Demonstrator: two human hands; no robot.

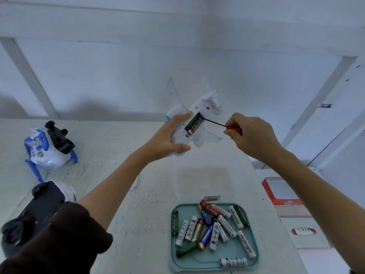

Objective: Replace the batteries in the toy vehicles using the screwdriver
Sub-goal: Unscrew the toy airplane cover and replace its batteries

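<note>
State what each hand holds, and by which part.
Left hand grips the white toy plane by its body; right hand pinches the screwdriver by its red handle.

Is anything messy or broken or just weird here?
Nothing looks broken. The batteries lie jumbled every which way in the green tray. The blue and white toy lies tipped over, its black underside showing. The white toy has its battery slot uncovered, with the screwdriver poking in.

Left arm: dark brown sleeve [59, 240], thick soft fabric, bunched near the elbow; forearm bare below it. Right arm: bare to frame edge. Both hands bare; no gloves.
</note>
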